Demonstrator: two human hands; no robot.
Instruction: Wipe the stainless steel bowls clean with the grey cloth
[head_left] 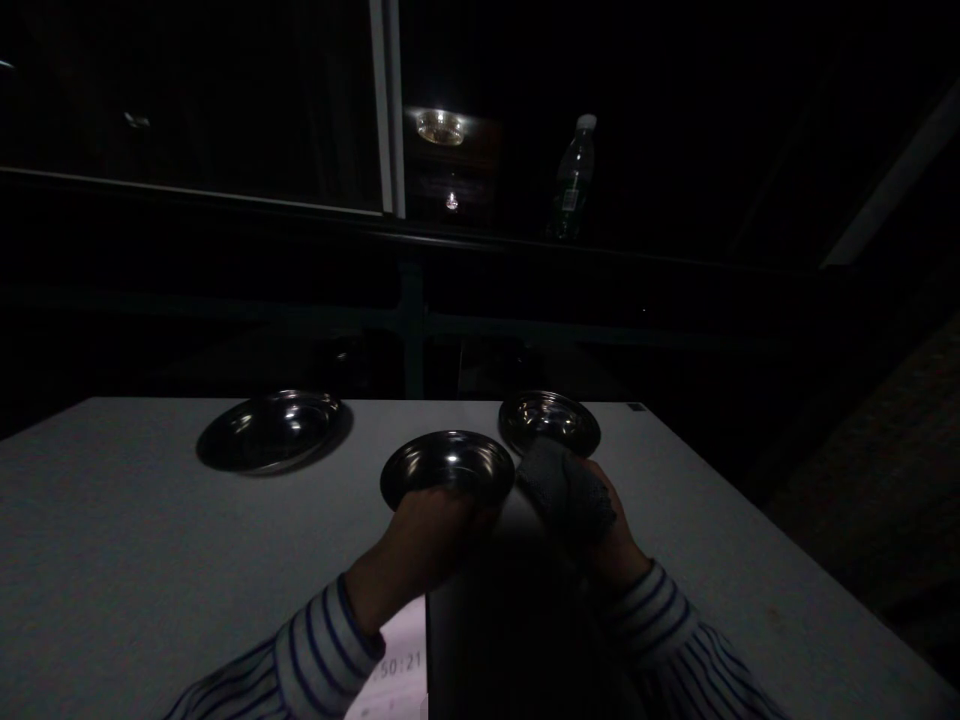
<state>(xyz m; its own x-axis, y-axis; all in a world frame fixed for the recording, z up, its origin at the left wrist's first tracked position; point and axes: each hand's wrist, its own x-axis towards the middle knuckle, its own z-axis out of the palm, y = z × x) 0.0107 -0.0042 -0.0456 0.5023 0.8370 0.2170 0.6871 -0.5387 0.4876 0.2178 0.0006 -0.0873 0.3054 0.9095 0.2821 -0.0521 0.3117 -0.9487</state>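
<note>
Dim light covers the white table (pixel 112 540), and behind it almost everything is black. Near its middle is the steel bowl (pixel 442 460), with the left hand (pixel 424 530) at its near rim; those fingers seem clamped on the rim, though shadow hides their tips. Here it would be good, I judge, to keep this grip firm and the bowl steady, and the cloth well gathered. The left wrist comes from the lower left, knuckles upward. The right hand (pixel 619 540) is bent inward, its fingers closed around a dark cloth (pixel 562 490), mostly hidden by it. Just beyond the cloth lies a second bowl (pixel 551 420); further left, a wider dish (pixel 266 430). Behind the table stands a bottle (pixel 576 180).
</note>
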